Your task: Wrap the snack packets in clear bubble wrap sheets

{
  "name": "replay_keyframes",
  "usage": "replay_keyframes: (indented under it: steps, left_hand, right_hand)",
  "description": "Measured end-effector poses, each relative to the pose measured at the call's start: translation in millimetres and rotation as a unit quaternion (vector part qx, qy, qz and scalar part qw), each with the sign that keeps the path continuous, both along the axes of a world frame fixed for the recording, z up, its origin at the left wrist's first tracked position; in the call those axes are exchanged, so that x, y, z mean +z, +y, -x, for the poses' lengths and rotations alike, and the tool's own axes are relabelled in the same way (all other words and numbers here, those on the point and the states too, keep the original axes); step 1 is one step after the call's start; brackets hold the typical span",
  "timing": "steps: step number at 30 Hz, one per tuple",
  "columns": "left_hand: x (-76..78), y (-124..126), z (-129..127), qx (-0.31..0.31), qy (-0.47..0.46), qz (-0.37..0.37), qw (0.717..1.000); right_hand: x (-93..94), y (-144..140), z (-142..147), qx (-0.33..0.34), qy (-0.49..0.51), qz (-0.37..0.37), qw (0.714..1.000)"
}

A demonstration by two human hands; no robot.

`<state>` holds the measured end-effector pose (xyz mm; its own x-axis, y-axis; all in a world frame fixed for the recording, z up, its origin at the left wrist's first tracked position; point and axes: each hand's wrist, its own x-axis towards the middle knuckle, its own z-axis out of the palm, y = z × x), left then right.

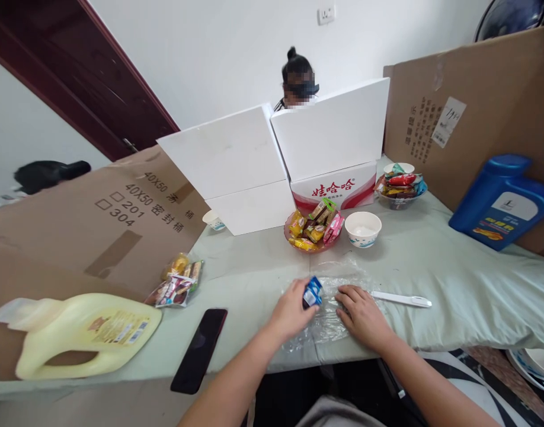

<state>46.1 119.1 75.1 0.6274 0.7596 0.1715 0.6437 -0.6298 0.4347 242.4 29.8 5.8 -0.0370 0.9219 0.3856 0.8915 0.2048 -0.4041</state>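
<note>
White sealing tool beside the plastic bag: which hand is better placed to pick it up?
Right, probably. The right hand lies flat on the clear plastic bag, with the white sealing tool just off its outer side. The left hand is farther away and already holds the blue snack packet.

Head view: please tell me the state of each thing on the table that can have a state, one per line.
Blue packet: held in the left hand, above the plastic bag.
Plastic bag: flat on the table, pressed by the right hand.
White bowl: upright.
Pink dish: full of snacks.
Phone: screen dark, lying flat.
Yellow jug: lying on its side.
Blue jug: leaning on cardboard, capped.
</note>
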Motion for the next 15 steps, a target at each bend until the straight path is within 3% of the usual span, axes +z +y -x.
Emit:
replay_keyframes:
  steps: [3, 5, 7, 10, 15]
  left_hand:
    - [47.8, 29, -13, 0.090, -0.046, -0.055, 0.993]
    - [78.2, 50, -33, 0.087, -0.025, -0.114, 0.989]
    - [96.7, 69, -61, 0.070, 0.036, -0.127, 0.989]
    - [96.9, 91, -101, 0.036, 0.159, -0.088, 0.983]
    - [63.9, 115, -131, 0.012, 0.202, -0.034, 0.979]
  right_hand:
    - [0.4, 0, 0, 0.002, 0.007, 0.006, 1.000]
    - [1.3, 0, 0, 0.002, 0.012, 0.011, 1.000]
    - [2.3, -1, 0, 0.002, 0.016, 0.014, 1.000]
    - [3.5, -1, -1, 0.001, 0.024, 0.013, 1.000]
    - [4.9, -1, 0, -0.005, 0.031, 0.012, 0.999]
